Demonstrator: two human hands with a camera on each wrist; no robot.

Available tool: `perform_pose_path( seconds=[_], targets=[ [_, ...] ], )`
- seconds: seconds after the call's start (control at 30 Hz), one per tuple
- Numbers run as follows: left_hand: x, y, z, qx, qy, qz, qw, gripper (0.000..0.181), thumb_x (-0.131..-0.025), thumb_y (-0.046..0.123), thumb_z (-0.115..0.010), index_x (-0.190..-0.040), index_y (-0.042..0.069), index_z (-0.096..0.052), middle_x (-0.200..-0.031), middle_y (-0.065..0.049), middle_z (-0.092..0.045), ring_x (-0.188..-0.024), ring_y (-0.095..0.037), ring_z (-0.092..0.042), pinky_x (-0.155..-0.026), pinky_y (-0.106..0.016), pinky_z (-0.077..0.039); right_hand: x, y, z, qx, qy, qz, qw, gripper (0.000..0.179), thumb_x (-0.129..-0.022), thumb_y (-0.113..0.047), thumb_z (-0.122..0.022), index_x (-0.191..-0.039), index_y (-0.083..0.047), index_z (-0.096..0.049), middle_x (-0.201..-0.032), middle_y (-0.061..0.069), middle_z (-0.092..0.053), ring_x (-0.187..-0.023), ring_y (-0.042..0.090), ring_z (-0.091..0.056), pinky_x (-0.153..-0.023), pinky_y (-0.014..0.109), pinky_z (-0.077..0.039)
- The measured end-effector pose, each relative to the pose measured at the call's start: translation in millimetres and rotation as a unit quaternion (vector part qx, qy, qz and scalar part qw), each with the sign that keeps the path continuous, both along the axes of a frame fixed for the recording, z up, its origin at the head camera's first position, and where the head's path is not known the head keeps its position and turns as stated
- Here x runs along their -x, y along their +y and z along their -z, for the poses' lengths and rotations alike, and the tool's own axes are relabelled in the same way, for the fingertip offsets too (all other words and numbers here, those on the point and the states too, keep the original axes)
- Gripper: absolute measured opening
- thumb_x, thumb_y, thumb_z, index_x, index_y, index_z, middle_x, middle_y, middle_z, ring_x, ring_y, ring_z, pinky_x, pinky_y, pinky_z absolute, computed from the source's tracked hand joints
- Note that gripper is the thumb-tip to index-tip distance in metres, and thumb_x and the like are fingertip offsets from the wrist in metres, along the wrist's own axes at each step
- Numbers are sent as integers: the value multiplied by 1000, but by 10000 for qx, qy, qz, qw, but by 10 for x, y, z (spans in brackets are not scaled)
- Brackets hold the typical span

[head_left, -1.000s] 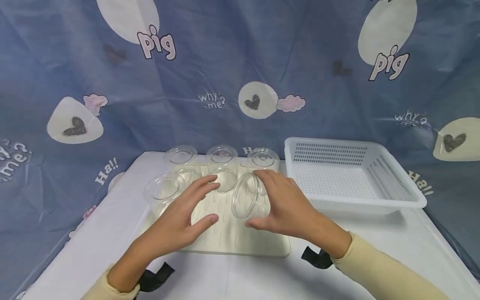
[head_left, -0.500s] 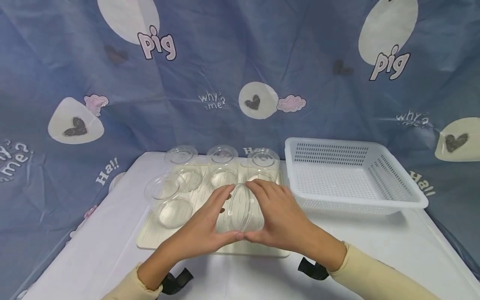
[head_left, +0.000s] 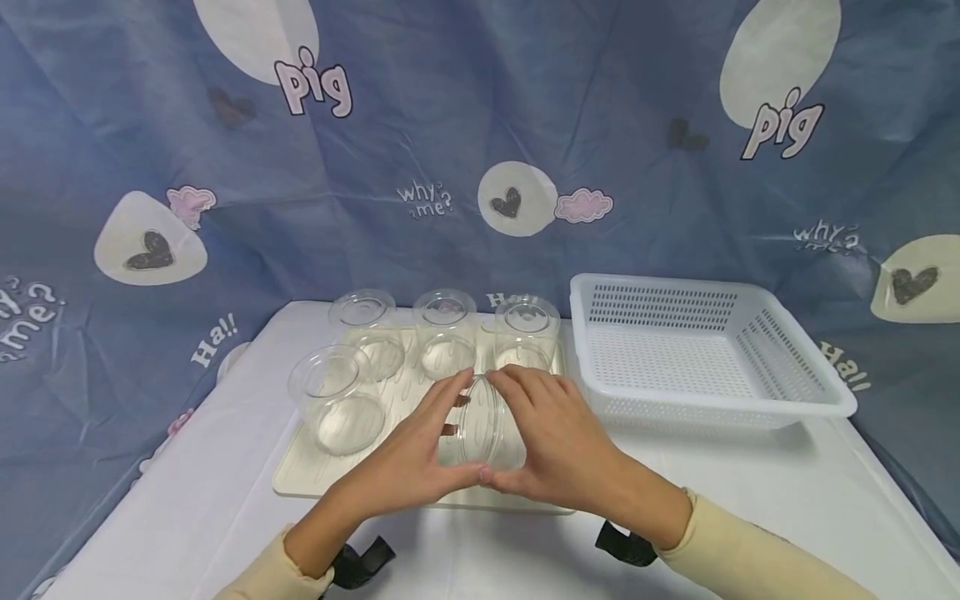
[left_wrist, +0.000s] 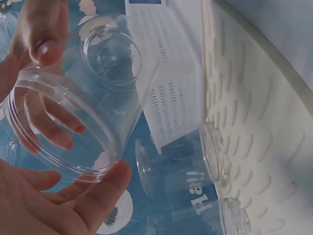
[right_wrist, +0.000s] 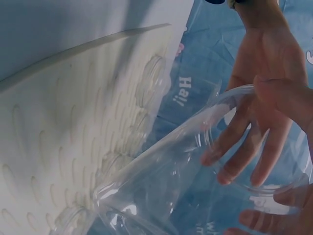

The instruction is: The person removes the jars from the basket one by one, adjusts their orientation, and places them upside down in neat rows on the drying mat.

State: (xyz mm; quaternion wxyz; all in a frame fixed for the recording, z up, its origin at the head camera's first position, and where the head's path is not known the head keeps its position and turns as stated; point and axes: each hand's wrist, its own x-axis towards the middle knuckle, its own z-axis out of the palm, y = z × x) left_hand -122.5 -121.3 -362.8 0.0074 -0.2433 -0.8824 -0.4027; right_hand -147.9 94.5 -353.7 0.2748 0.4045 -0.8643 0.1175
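A clear plastic jar [head_left: 483, 421] lies sideways between my two hands, above the front part of a cream ribbed mat [head_left: 300, 475]. My right hand [head_left: 566, 437] grips it by the rim, thumb on the near side and fingertips on the far side. From the other side my left hand [head_left: 408, 454] holds the same rim, its thumb meeting the right thumb. In the left wrist view the jar's round rim [left_wrist: 102, 152] shows thread-like ridges, and left fingertips press against it. In the right wrist view the jar's body [right_wrist: 151, 171] slants towards the mat.
Several more clear jars stand upside down on the mat, among them a front-left jar [head_left: 348, 425] and a back-middle jar [head_left: 446, 354]. At the right, a white perforated basket [head_left: 750, 404] stands on the white table cloth [head_left: 697, 475]. A blue printed curtain [head_left: 375, 225] hangs behind.
My left hand has come in from the left, where it hung apart, and now takes hold of the jar's rim. My right hand has brought the jar slightly nearer to me.
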Motion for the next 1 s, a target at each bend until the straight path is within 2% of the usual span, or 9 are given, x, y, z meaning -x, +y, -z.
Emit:
perform_pose_path(
  seconds=[0.17,0.33,0.47,0.63,0.8,1.0],
  targets=[
    [-11,21,-29,-1,49,-184,9998,97,-79,37,-82,-156,30,-23,-151,4,-39,-132,-16,-50,-96,-31,-57,-17,2,20,29,-19,-9,10000,92,-68,-58,-78,-139,-9,-47,-129,7,-59,-121,24,-57,-96,44,-50],
    [-36,16,-33,-54,85,-130,9999,93,-81,38,-80,-155,26,-25,-149,-1,-41,-131,-19,-51,-95,-33,-58,-33,49,36,-35,-252,-15,9997,101,-64,-62,-81,-144,-12,-43,-134,5,-56,-124,22,-54,-97,44,-49],
    [-58,-34,-26,-105,66,-96,9999,93,-82,37,-79,-156,28,-24,-150,-1,-40,-131,-22,-51,-96,-35,-58,-38,127,50,-145,-632,-50,9979,109,-63,-63,-83,-150,-16,-37,-140,4,-53,-130,21,-51,-101,48,-47],
    [-89,-170,-20,-342,32,-124,9993,91,-82,35,-80,-155,32,-25,-148,0,-42,-130,-26,-52,-96,-37,-58,-25,279,79,-92,-1199,32,9927,109,-65,-62,-84,-152,-18,-35,-144,1,-50,-135,20,-48,-104,50,-45],
    [-139,-304,-8,-644,9,11,9979,87,-84,29,-78,-154,31,-27,-151,-3,-41,-130,-28,-51,-95,-39,-58,-24,404,105,147,-1533,-271,9877,107,-65,-57,-86,-153,-21,-35,-150,-1,-46,-138,19,-46,-108,50,-45],
    [-160,-363,-12,-730,40,92,9973,86,-85,25,-77,-155,28,-27,-152,-8,-39,-131,-32,-50,-95,-41,-58,-6,455,148,301,-1501,-569,9866,107,-66,-51,-88,-153,-18,-34,-151,0,-44,-139,21,-45,-109,50,-46]
  ],
)
